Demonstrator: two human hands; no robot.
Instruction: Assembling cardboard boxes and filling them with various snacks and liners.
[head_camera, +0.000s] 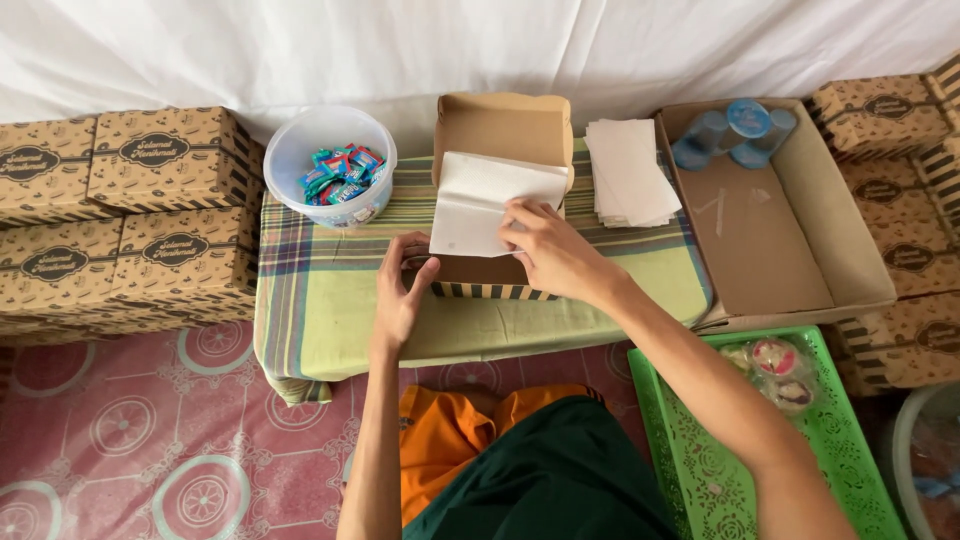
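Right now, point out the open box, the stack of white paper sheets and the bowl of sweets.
Open box (500, 125), head view: inside of its raised lid.
Stack of white paper sheets (630, 170), head view: top sheet.
Bowl of sweets (300, 150), head view: bare inner wall.
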